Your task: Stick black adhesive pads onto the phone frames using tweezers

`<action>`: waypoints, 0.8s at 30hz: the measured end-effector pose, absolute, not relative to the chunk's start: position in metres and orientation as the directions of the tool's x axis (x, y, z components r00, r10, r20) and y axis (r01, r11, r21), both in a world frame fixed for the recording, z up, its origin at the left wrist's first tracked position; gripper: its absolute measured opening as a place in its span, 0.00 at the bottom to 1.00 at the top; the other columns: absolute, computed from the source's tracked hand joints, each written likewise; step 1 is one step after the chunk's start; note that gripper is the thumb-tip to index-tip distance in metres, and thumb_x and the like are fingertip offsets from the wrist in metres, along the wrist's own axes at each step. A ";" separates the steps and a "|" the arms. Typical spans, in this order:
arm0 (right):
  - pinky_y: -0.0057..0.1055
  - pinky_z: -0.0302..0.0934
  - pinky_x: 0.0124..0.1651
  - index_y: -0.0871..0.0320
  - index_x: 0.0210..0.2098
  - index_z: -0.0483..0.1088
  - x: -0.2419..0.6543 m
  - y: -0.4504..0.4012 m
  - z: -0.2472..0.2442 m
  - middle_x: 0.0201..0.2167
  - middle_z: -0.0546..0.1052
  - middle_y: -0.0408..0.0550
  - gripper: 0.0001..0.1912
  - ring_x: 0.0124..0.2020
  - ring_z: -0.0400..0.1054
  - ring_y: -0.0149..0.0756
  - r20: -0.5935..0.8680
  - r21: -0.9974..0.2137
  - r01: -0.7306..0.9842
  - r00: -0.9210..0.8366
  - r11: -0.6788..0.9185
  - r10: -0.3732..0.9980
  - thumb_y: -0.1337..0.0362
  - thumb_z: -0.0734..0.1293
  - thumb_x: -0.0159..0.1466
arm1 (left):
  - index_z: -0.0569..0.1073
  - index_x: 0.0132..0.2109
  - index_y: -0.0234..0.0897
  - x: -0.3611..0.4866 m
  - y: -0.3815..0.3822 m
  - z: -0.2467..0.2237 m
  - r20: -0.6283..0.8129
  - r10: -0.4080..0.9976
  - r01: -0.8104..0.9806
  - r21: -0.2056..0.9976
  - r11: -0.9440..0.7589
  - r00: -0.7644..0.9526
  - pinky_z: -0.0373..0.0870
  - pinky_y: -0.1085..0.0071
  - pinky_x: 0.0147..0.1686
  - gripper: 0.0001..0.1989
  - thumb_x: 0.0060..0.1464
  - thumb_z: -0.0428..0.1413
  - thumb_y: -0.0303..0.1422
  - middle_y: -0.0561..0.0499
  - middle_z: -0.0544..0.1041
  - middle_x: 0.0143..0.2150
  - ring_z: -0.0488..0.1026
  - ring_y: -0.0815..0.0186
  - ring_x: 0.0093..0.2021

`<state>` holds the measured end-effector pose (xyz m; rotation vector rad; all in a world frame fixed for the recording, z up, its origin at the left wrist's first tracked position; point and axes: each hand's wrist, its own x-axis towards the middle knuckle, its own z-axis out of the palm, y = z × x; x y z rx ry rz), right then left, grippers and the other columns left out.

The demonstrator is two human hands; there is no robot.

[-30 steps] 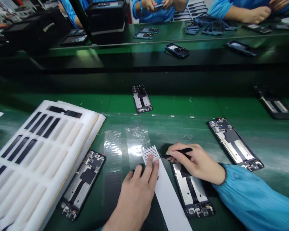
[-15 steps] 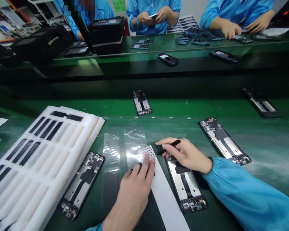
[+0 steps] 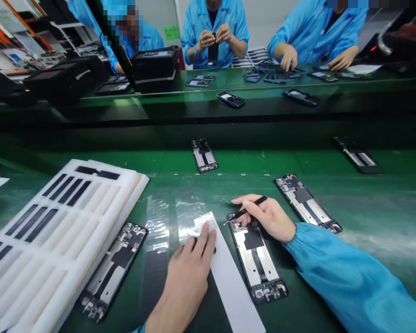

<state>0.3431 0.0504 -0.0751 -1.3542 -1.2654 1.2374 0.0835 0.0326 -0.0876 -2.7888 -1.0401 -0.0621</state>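
Observation:
My left hand (image 3: 190, 277) lies with its fingertips on the upper end of a white strip (image 3: 234, 291), beside a patch of small dark dots (image 3: 211, 223). Part of a small black object shows beneath those fingers, mostly hidden. My right hand (image 3: 268, 215) pinches black tweezers (image 3: 247, 207), whose tips point left above the top edge of an opened phone frame (image 3: 258, 259). A second phone frame (image 3: 115, 270) rests left of my left hand. Clear film strips (image 3: 157, 222) lie between that frame and the white strip.
A white foam tray (image 3: 100, 203) with black strips fills the left side. More phone frames lie at the right (image 3: 307, 203) and centre back (image 3: 204, 155). Across the raised green ledge (image 3: 173, 99), people in blue handle parts.
My right hand and the tweezers have shifted away from the dotted patch, over the phone frame's top. Across the bench, a person now holds up a dark part.

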 end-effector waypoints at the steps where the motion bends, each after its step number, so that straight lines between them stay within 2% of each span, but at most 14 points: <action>1: 0.32 0.74 0.33 0.60 0.25 0.77 0.348 0.048 -0.076 0.33 0.83 0.56 0.30 0.29 0.79 0.39 -0.093 -0.989 0.110 0.012 -0.094 0.996 0.40 0.65 0.65 | 0.67 0.64 0.34 0.082 0.032 -0.088 0.141 0.649 0.663 -0.097 -0.743 0.748 0.78 0.64 0.34 0.36 0.48 0.46 0.13 0.45 0.71 0.65 0.76 0.58 0.43; 3: 0.32 0.74 0.33 0.60 0.24 0.78 0.357 0.042 -0.078 0.36 0.83 0.58 0.30 0.29 0.79 0.39 -0.088 -0.990 0.107 0.074 -0.096 0.993 0.40 0.65 0.65 | 0.62 0.68 0.34 0.079 0.032 -0.086 0.248 0.656 0.665 0.059 -0.745 0.713 0.77 0.64 0.43 0.36 0.53 0.44 0.13 0.44 0.73 0.63 0.76 0.58 0.48; 5: 0.31 0.73 0.31 0.61 0.23 0.78 0.362 0.038 -0.082 0.42 0.82 0.59 0.30 0.27 0.79 0.38 -0.072 -0.989 0.122 0.118 -0.087 0.990 0.41 0.65 0.65 | 0.56 0.70 0.34 0.077 0.031 -0.081 0.314 0.707 0.635 0.311 -0.708 0.634 0.73 0.65 0.51 0.33 0.59 0.43 0.16 0.43 0.75 0.61 0.75 0.60 0.53; 6: 0.31 0.73 0.30 0.61 0.24 0.78 0.362 0.037 -0.084 0.44 0.82 0.60 0.30 0.27 0.78 0.37 -0.064 -0.988 0.134 0.126 -0.081 0.990 0.41 0.65 0.66 | 0.54 0.71 0.36 0.076 0.030 -0.078 0.298 0.762 0.618 0.452 -0.643 0.574 0.72 0.66 0.53 0.31 0.62 0.44 0.19 0.43 0.75 0.60 0.74 0.61 0.55; 8: 0.31 0.73 0.30 0.61 0.28 0.80 0.362 0.036 -0.088 0.43 0.82 0.59 0.29 0.26 0.77 0.35 -0.039 -0.985 0.160 0.132 -0.060 0.990 0.43 0.64 0.68 | 0.57 0.69 0.41 0.075 0.030 -0.072 0.153 0.891 0.593 0.696 -0.404 0.427 0.71 0.67 0.53 0.25 0.66 0.45 0.27 0.44 0.75 0.59 0.73 0.61 0.57; 10: 0.30 0.73 0.31 0.61 0.32 0.81 0.359 0.036 -0.091 0.39 0.83 0.58 0.27 0.26 0.76 0.34 -0.008 -0.982 0.187 0.128 -0.032 0.992 0.45 0.63 0.69 | 0.62 0.65 0.42 0.075 0.032 -0.068 -0.049 0.957 0.527 0.842 -0.115 0.287 0.71 0.66 0.52 0.21 0.68 0.47 0.35 0.45 0.77 0.55 0.74 0.61 0.53; 12: 0.29 0.72 0.31 0.60 0.32 0.81 0.357 0.037 -0.092 0.38 0.83 0.57 0.27 0.27 0.77 0.34 0.011 -0.978 0.209 0.109 -0.012 0.994 0.46 0.62 0.70 | 0.66 0.61 0.41 0.077 0.034 -0.065 -0.209 0.951 0.393 0.913 0.106 0.228 0.71 0.67 0.46 0.19 0.68 0.47 0.40 0.46 0.78 0.49 0.75 0.63 0.42; 14: 0.29 0.72 0.31 0.59 0.29 0.80 0.356 0.037 -0.092 0.37 0.83 0.56 0.27 0.28 0.77 0.35 0.007 -0.975 0.224 0.082 -0.011 0.997 0.47 0.61 0.70 | 0.69 0.57 0.38 0.079 0.037 -0.063 -0.303 0.923 0.231 0.940 0.249 0.238 0.70 0.69 0.38 0.18 0.67 0.48 0.42 0.48 0.77 0.41 0.69 0.67 0.31; 17: 0.28 0.73 0.31 0.58 0.28 0.80 0.355 0.036 -0.091 0.36 0.83 0.55 0.26 0.29 0.78 0.35 0.004 -0.971 0.238 0.069 -0.012 0.998 0.48 0.61 0.71 | 0.70 0.54 0.37 0.083 0.039 -0.061 -0.375 0.890 0.054 0.926 0.374 0.260 0.65 0.71 0.29 0.18 0.65 0.51 0.44 0.49 0.75 0.38 0.64 0.70 0.27; 19: 0.28 0.73 0.32 0.59 0.29 0.80 0.355 0.036 -0.091 0.40 0.83 0.56 0.25 0.29 0.78 0.35 0.015 -0.968 0.250 0.074 -0.004 0.997 0.50 0.61 0.72 | 0.72 0.51 0.36 0.085 0.039 -0.059 -0.401 0.879 0.030 0.913 0.408 0.258 0.63 0.72 0.27 0.18 0.65 0.51 0.45 0.50 0.75 0.35 0.63 0.70 0.26; 22: 0.27 0.73 0.33 0.59 0.29 0.80 0.354 0.034 -0.092 0.44 0.82 0.56 0.24 0.32 0.79 0.35 0.052 -0.959 0.282 0.066 0.031 0.996 0.53 0.61 0.72 | 0.75 0.43 0.35 0.085 0.039 -0.056 -0.427 0.865 0.098 0.904 0.416 0.262 0.60 0.74 0.25 0.19 0.66 0.49 0.46 0.54 0.69 0.25 0.61 0.71 0.24; 24: 0.27 0.73 0.35 0.59 0.30 0.80 0.355 0.033 -0.093 0.44 0.82 0.55 0.22 0.33 0.79 0.35 0.101 -0.948 0.308 0.058 0.079 0.993 0.56 0.61 0.73 | 0.77 0.40 0.35 0.084 0.039 -0.054 -0.432 0.860 0.148 0.902 0.406 0.272 0.59 0.75 0.24 0.21 0.66 0.48 0.47 0.55 0.65 0.22 0.60 0.71 0.22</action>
